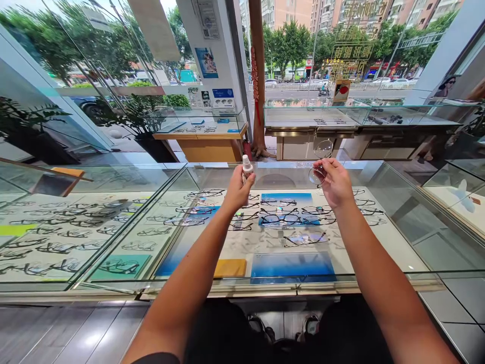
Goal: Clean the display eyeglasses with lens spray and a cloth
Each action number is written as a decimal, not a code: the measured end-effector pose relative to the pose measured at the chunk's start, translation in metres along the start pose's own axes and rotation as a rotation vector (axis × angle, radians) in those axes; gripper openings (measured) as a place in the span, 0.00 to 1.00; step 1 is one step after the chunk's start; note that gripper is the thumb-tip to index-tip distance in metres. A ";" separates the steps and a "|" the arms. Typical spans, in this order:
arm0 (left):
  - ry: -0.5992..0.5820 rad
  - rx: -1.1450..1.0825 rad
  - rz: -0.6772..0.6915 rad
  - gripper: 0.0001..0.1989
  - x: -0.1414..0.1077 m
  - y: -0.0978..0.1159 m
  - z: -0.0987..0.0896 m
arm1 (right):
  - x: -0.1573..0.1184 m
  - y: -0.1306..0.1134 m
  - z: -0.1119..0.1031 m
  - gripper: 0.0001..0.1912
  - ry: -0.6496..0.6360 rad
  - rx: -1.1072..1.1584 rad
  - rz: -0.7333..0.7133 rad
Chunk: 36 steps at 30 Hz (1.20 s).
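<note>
My left hand (238, 188) is wrapped round a small white spray bottle (247, 165), held upright with its nozzle at the top. To the right, my right hand (335, 181) pinches a pair of thin round-framed eyeglasses (323, 148). The glasses are turned on end, one clear lens above the fingers and the other lower, beside them. Both hands are raised above a glass display case (295, 281), apart from each other. Under its glass lie several rows of eyeglass frames (280, 219).
Blue display boards (291, 265) and a yellow-brown block (230, 268) lie inside the case. Another glass case (49, 237) adjoins at the left. Beyond stand a wooden counter (208, 146), further showcases (314, 119), a brown trunk-like post (258, 76) and potted plants (142, 116) by the windows.
</note>
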<state>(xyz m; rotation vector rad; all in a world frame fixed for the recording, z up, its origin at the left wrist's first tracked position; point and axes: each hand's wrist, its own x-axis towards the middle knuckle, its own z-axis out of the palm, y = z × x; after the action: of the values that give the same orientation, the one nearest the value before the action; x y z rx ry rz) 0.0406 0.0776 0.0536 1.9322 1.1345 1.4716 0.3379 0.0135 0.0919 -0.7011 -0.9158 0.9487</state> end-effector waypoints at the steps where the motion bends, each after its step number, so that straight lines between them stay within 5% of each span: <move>1: 0.023 0.067 0.031 0.18 0.002 -0.003 -0.004 | 0.000 0.001 -0.001 0.18 0.003 0.006 0.003; 9: -0.084 0.480 -0.091 0.17 0.011 -0.020 -0.018 | -0.002 0.007 0.003 0.17 -0.017 0.003 0.033; 19: -0.150 0.682 -0.382 0.15 0.015 -0.040 -0.009 | -0.004 0.013 0.006 0.19 -0.035 0.002 0.053; 28: -0.159 0.716 -0.399 0.16 0.014 -0.034 -0.010 | -0.004 0.014 0.007 0.18 -0.039 0.008 0.067; 32: 0.052 0.640 -0.258 0.23 0.015 -0.015 -0.028 | -0.004 0.009 0.005 0.18 -0.026 0.011 0.054; 36: 0.342 0.197 -0.130 0.20 0.015 0.013 -0.037 | -0.007 0.005 0.007 0.16 -0.046 0.014 0.039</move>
<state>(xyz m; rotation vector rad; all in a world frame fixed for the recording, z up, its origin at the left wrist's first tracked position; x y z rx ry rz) 0.0111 0.0782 0.0838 1.7289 1.5770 1.7159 0.3277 0.0098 0.0888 -0.6901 -0.9379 1.0087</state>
